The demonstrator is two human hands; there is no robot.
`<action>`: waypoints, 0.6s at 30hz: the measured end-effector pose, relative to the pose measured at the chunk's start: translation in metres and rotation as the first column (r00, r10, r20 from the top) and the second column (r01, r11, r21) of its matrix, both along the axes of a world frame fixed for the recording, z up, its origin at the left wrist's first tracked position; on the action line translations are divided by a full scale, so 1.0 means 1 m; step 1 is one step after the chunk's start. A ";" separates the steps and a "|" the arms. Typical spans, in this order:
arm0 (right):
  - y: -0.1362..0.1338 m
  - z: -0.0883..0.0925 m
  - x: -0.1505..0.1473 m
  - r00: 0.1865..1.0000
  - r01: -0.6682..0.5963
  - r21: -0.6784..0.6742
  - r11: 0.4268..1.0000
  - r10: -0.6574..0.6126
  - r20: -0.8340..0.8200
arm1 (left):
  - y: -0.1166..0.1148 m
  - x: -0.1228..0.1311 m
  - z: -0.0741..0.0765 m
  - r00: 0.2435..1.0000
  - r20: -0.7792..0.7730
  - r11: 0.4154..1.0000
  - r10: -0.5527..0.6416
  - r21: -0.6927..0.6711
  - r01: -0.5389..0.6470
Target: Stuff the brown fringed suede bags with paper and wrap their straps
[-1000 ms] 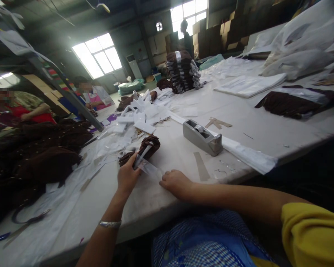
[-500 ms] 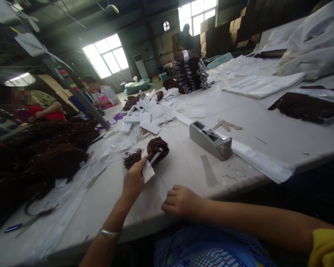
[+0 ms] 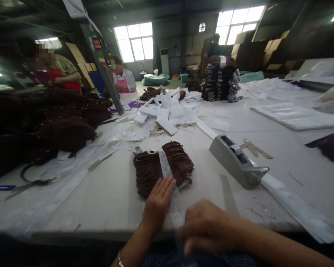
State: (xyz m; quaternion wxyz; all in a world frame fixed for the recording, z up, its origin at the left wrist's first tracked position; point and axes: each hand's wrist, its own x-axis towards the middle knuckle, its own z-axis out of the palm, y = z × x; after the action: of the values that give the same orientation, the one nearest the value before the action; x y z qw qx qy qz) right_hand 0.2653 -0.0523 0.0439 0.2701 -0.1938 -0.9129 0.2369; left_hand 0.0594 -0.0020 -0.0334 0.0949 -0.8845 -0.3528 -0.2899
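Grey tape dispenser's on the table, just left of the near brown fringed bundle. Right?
Wrong side: the head view shows the grey tape dispenser on the table, just right of the near brown fringed bundle.

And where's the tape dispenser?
In the head view, the tape dispenser is right of centre on the table, to the right of the brown bundle and beyond the right hand.

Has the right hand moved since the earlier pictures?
Yes, the right hand moved back toward the near edge of the table: its fingers now overlap that edge in view; earlier they showed above it.
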 end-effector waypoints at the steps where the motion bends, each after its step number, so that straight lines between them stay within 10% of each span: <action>1: 0.020 0.010 0.000 0.990 0.129 -0.017 0.991 -0.130 -0.057 | 0.000 0.000 -0.001 1.000 0.010 1.000 -0.001 0.017 0.001; 4: 0.090 0.022 -0.013 0.887 0.453 0.001 0.892 -0.450 -0.108 | 0.002 0.000 -0.005 1.000 0.026 0.997 -0.009 0.071 0.007; 7: 0.154 0.017 -0.038 0.868 0.496 0.097 0.863 -0.497 -0.017 | 0.004 -0.001 -0.008 1.000 0.012 0.997 -0.014 0.082 0.013; 18: 0.207 0.003 -0.038 0.900 -0.066 0.178 0.982 -0.018 0.436 | 0.007 -0.001 -0.009 0.989 0.148 0.994 -0.027 0.110 0.011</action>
State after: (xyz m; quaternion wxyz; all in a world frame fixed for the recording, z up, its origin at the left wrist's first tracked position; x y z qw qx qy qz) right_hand 0.2275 0.1543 0.0468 0.0732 -0.2040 -0.9707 0.1033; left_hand 0.0580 0.0046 -0.0428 0.1137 -0.8571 -0.3342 -0.3752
